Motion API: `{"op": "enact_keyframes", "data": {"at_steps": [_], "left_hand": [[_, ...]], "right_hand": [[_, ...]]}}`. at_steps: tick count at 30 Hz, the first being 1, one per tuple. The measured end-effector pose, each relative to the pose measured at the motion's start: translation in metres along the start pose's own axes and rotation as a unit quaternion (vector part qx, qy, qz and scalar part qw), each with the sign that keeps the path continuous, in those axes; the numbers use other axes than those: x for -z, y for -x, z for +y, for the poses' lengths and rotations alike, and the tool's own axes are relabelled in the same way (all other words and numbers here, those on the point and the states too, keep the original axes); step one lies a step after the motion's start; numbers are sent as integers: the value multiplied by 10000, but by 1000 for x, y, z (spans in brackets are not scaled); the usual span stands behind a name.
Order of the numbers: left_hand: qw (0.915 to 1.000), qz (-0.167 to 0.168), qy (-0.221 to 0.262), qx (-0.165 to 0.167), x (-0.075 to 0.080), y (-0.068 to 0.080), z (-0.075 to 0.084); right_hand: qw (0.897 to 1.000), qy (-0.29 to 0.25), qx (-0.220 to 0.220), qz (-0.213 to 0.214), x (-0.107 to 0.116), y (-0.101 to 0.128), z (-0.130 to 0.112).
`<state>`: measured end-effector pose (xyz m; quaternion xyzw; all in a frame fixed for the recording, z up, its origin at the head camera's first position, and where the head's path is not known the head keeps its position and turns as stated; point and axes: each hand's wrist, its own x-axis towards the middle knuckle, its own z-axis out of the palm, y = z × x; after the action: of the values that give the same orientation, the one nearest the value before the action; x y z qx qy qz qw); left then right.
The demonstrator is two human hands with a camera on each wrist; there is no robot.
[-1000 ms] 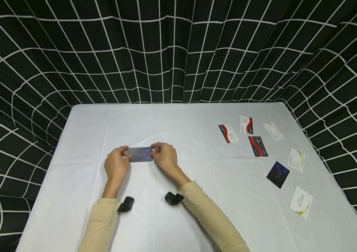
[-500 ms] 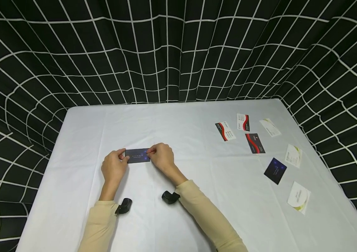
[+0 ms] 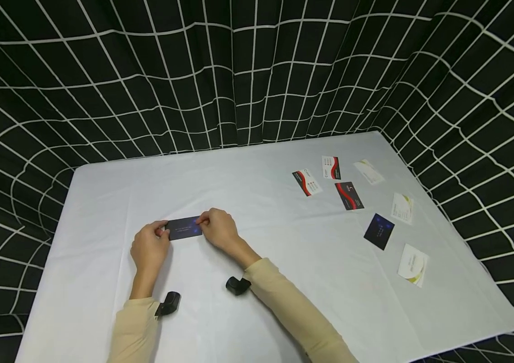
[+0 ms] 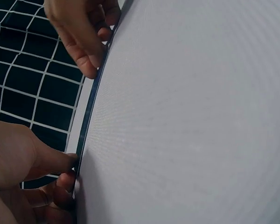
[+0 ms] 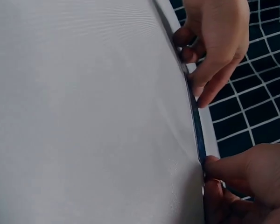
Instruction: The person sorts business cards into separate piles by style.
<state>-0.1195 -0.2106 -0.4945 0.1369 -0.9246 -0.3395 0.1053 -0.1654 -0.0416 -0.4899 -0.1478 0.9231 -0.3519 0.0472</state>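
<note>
A dark business card [image 3: 183, 228] with blue glowing spots lies crosswise at the left of the white table. My left hand [image 3: 149, 247] pinches its left end between thumb and fingers. At the other end, my right hand [image 3: 218, 229] pinches the card near its right edge, fingertips overlapping the blue spots. The left wrist view shows the card [image 4: 86, 121] nearly edge-on as a thin dark strip, low over the cloth, with the left hand [image 4: 32, 172] at its lower end. From the right wrist, the card [image 5: 197, 126] looks equally thin, with the right hand [image 5: 247, 182] at its near end.
Several business cards are spread over the table's right side: red-and-white cards [image 3: 307, 182], a black one with a red stripe [image 3: 349, 195], another dark blue one [image 3: 379, 232], and white-and-green ones [image 3: 413, 265]. A black gridded curtain [image 3: 248, 75] surrounds the white tablecloth [image 3: 284, 302].
The head view has turned right, so everything appears shifted left. My right fingertips have moved from the card's upper right corner inward onto its right end. The left hand keeps its pinch.
</note>
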Motion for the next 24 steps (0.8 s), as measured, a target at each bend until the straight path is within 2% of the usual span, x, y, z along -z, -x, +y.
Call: {"op": "enact_keyframes", "data": {"at_steps": [5,8,11,13,17,21,24], "left_hand": [[10000,-26,7,20,2,1,-1],[9999,106,116,43,1,4,1],[9987,179,467,74,-4,10,9],[9963,98,849,90,-9,13,20],[9853,-471,1640,27,-20,21,49],[9710,-1027,2158,73,-33,29,74],[9529,-1458,2647,247,-47,37,90]], "right_hand": [[9993,-313,195,-44,-1,4,5],[9976,-628,269,-109,3,7,8],[9958,-860,248,-206,9,11,11],[9954,-892,256,-236,15,14,12],[9960,-786,376,-179,29,22,12],[9962,-679,543,3,48,33,21],[9973,-420,562,231,63,43,36]]}}
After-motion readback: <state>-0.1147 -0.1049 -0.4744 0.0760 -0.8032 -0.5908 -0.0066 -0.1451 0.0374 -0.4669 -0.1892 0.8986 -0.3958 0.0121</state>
